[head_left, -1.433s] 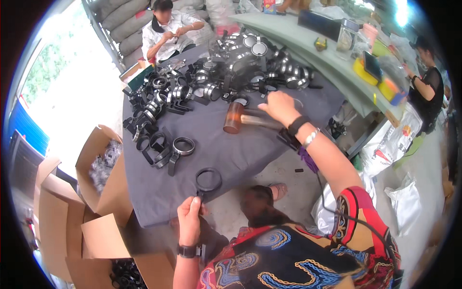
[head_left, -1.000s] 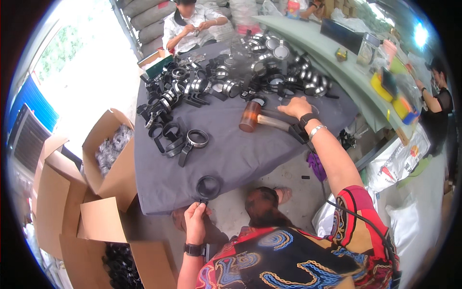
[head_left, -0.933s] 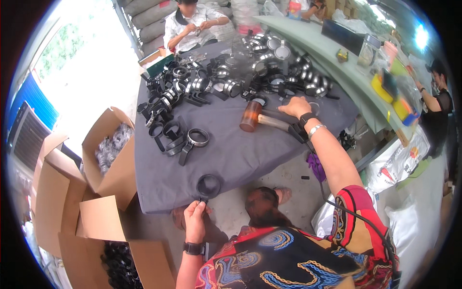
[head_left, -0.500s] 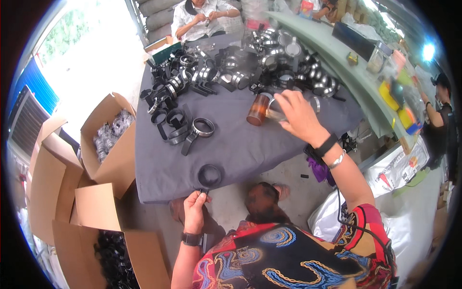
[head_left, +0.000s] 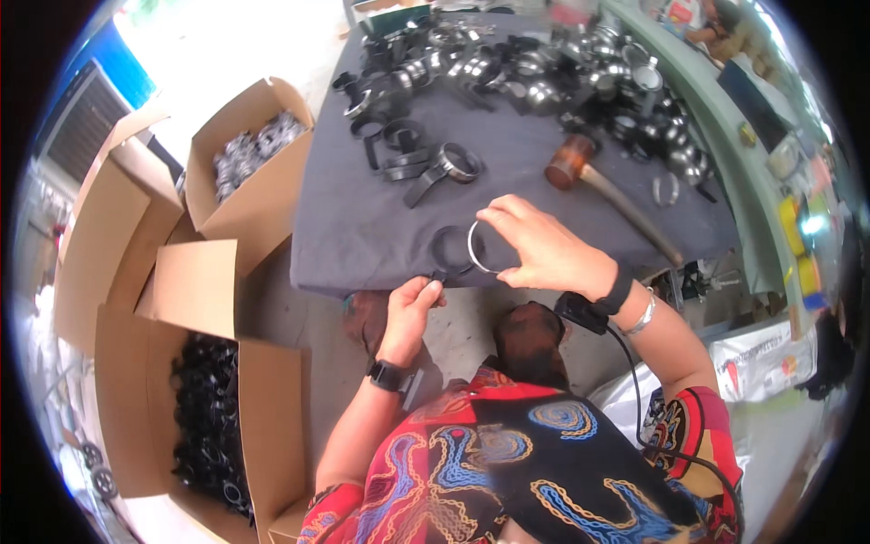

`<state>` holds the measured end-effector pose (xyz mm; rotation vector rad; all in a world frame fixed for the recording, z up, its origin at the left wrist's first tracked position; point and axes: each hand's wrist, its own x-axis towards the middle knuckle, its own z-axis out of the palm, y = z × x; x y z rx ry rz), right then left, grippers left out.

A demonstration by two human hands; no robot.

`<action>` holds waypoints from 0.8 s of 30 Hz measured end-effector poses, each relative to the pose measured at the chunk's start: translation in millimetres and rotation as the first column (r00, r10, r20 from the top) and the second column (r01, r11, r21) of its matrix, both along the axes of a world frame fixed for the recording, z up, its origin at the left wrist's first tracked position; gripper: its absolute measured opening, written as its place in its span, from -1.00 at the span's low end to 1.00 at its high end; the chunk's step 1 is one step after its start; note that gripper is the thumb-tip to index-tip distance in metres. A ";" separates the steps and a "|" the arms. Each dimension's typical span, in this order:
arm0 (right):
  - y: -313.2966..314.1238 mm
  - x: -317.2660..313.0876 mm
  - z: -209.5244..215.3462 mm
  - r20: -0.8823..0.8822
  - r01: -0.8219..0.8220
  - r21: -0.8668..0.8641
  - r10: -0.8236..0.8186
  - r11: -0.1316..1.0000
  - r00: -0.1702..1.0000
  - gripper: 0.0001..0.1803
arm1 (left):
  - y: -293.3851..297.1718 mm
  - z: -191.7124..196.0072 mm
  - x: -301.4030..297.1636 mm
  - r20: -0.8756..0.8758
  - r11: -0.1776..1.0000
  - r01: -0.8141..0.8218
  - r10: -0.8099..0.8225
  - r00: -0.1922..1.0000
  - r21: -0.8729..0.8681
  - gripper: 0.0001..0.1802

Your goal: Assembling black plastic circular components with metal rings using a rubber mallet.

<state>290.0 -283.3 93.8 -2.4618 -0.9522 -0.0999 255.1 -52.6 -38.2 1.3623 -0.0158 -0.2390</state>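
Left hand point(head_left: 412, 313): fingers pinched tight on black ring point(head_left: 435, 252), by 7 o'clock edge of worktop point(head_left: 362, 231). Right hand point(head_left: 548, 249): fingers half-spread, gripping silver ring point(head_left: 470, 241) at black ring's 3 o'clock. Mallet point(head_left: 619, 197) at right hand's 2 o'clock.

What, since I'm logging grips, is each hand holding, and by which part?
Left hand: a black ring, by its tab. Right hand: a silver ring, by its rim.

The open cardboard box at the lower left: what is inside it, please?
Inside the box lies a heap of black parts. What lies beneath them is covered and cannot be seen.
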 end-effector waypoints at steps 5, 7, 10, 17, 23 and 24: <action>36.6 24.5 -11.2 -0.217 -0.049 -0.118 0.022 0.992 0.976 -0.22 | 1.6 -0.5 -2.3 0.015 0.999 -0.003 0.003 1.000 -0.038 -0.77; 43.3 31.4 -13.8 -0.219 -0.091 -0.231 0.039 0.969 0.975 -0.24 | 3.0 -5.4 -1.8 0.033 1.000 0.020 -0.020 0.999 0.000 -0.77; 53.4 31.9 -12.5 -0.213 -0.093 -0.254 0.038 0.963 0.976 -0.26 | 4.5 -5.7 -2.1 0.026 1.000 0.025 -0.025 0.999 -0.004 -0.77; 65.2 32.5 -8.6 -0.141 -0.104 -0.369 0.055 0.924 0.988 -0.27 | 5.7 -4.3 -0.6 0.014 0.999 0.044 -0.044 0.999 -0.016 -0.77; 73.5 28.4 -12.9 0.002 -0.036 -0.398 0.040 0.916 0.999 -0.40 | 5.3 -5.9 -0.6 0.010 0.999 0.030 -0.030 0.999 -0.016 -0.78; 78.7 29.9 -20.9 0.076 0.009 -0.316 0.016 0.949 0.997 -0.43 | 5.1 -5.5 0.4 0.022 0.999 0.039 -0.040 0.999 0.021 -0.78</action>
